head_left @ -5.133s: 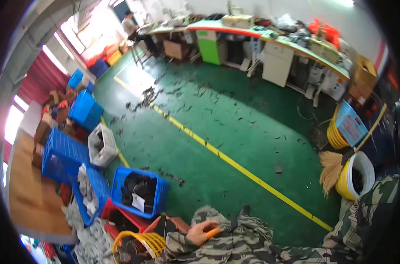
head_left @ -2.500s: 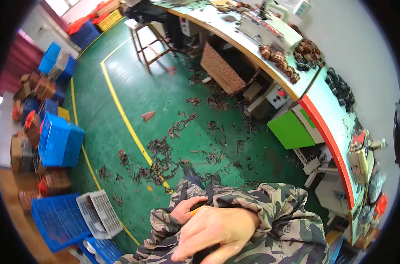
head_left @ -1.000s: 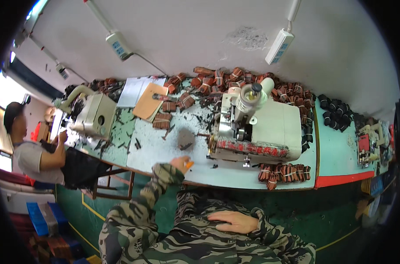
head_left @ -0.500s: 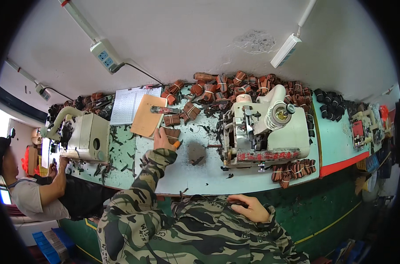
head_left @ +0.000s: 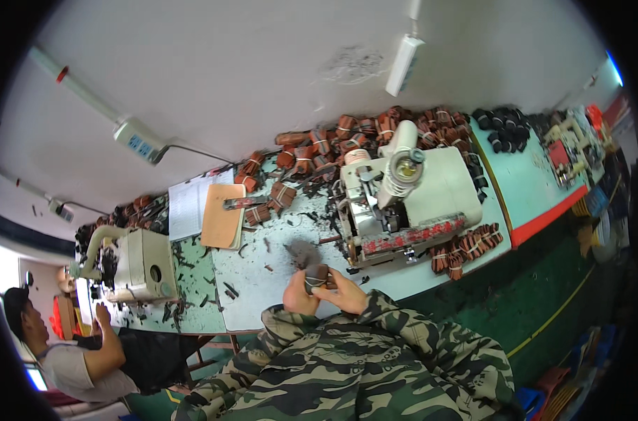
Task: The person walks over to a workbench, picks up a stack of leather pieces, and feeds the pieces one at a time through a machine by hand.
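The left hand (head_left: 300, 295) and right hand (head_left: 348, 293) both grip a small banded bundle of dark strips (head_left: 316, 276), held together just above the front of the bench (head_left: 245, 302). The bundle is left of the cream sewing machine (head_left: 442, 184). Reddish-brown banded bundles (head_left: 386, 128) are heaped along the wall, and an orange-covered notebook (head_left: 221, 223) lies farther left, partly over a white printed sheet (head_left: 188, 208).

A dark, compact bundle (head_left: 317, 274) with a pale band (head_left: 316, 285) sits between left grip (head_left: 300, 295) and right grip (head_left: 346, 293).
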The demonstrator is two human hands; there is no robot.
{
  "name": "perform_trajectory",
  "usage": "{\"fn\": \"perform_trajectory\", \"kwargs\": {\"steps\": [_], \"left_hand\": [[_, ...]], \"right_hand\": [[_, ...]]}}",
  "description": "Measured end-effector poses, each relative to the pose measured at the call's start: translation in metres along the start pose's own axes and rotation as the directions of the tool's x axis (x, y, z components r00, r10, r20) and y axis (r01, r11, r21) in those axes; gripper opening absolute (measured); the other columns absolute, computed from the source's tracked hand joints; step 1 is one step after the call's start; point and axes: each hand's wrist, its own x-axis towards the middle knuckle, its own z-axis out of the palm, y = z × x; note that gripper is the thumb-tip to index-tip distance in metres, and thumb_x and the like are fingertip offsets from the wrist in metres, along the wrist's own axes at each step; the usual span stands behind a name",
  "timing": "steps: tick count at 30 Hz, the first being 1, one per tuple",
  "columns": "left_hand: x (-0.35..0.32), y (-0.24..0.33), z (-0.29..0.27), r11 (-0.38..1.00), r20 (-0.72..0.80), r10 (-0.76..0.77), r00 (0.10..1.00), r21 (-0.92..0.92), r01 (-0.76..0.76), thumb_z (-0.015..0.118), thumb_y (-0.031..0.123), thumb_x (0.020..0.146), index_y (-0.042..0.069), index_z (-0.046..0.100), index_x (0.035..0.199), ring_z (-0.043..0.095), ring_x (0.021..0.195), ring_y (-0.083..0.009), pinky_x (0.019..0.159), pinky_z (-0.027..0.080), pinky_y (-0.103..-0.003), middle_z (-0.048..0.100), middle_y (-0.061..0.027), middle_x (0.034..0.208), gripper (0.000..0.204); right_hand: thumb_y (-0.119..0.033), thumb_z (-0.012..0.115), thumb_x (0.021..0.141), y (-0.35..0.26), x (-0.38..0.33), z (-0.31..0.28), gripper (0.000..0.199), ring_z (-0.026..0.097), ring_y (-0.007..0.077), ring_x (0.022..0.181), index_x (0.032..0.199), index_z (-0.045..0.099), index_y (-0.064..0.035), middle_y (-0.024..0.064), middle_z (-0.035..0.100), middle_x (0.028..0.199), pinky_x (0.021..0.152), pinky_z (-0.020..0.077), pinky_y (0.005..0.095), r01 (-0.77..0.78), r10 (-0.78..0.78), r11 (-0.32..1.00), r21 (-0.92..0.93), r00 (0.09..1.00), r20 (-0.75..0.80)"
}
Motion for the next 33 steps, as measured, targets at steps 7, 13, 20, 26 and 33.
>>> {"fn": "perform_trajectory", "kwargs": {"steps": [7,13,20,26,33], "left_hand": [[0.012,0.034,-0.018,0.986,0.029,0.166,0.986,-0.036,-0.165,0.082,0.014,0.061,0.003,0.058,0.092,0.059,0.065,-0.0253,0.056,0.046,-0.035,0.056,-0.0108,0.079,0.041],[0.024,0.005,-0.031,0.969,0.278,0.162,0.947,-0.224,-0.1,0.075,0.019,0.073,0.002,0.051,0.068,0.05,0.062,-0.0151,0.057,0.04,-0.028,0.052,-0.0035,0.074,0.03],[0.023,0.029,-0.06,0.929,0.364,0.073,0.928,-0.363,0.07,0.062,0.013,0.087,0.0,0.057,0.069,0.05,0.058,-0.0085,0.054,0.04,-0.027,0.055,-0.0033,0.06,0.023],[0.002,0.032,-0.06,0.972,0.332,0.083,0.94,-0.235,-0.003,0.061,0.018,0.089,0.001,0.055,0.066,0.043,0.051,-0.0106,0.049,0.035,-0.03,0.049,-0.0067,0.053,0.029],[-0.023,-0.058,-0.024,0.564,0.443,-0.51,0.737,-0.475,0.676,0.064,0.022,0.088,0.001,0.056,0.066,0.043,0.043,-0.0109,0.046,0.036,-0.027,0.052,-0.0017,0.054,0.031]], "right_hand": [[-0.044,0.057,0.089,-0.01,0.015,0.008,0.045,0.058,0.0123,0.088,0.114,0.052,-0.0063,0.003,0.058,0.099,0.073,0.0503,0.0273,-0.254,0.149,0.604,0.756,0.967,0.206],[-0.036,0.053,0.09,-0.003,0.029,0.01,0.037,0.059,0.0165,0.099,0.12,0.048,-0.0151,0.0044,0.059,0.108,0.082,0.0492,0.0383,-0.389,0.277,0.413,0.823,0.915,0.293],[-0.031,0.058,0.085,-0.009,0.064,0.023,0.028,0.054,0.011,0.075,0.106,0.053,-0.0125,-0.0001,0.054,0.085,0.07,0.0451,0.0272,-0.468,0.227,0.491,0.735,0.883,0.411],[-0.029,0.057,0.084,-0.013,0.09,0.038,0.027,0.062,0.0219,0.068,0.087,0.059,-0.0016,0.0114,0.064,0.077,0.067,0.0495,0.0315,-0.608,0.268,0.341,0.717,0.794,0.546],[-0.028,0.068,0.076,-0.026,0.135,-0.004,0.05,0.059,0.0241,0.074,0.114,0.049,-0.0025,0.0119,0.058,0.089,0.068,0.0492,0.0356,0.121,0.002,0.922,0.367,0.948,-0.318]]}}
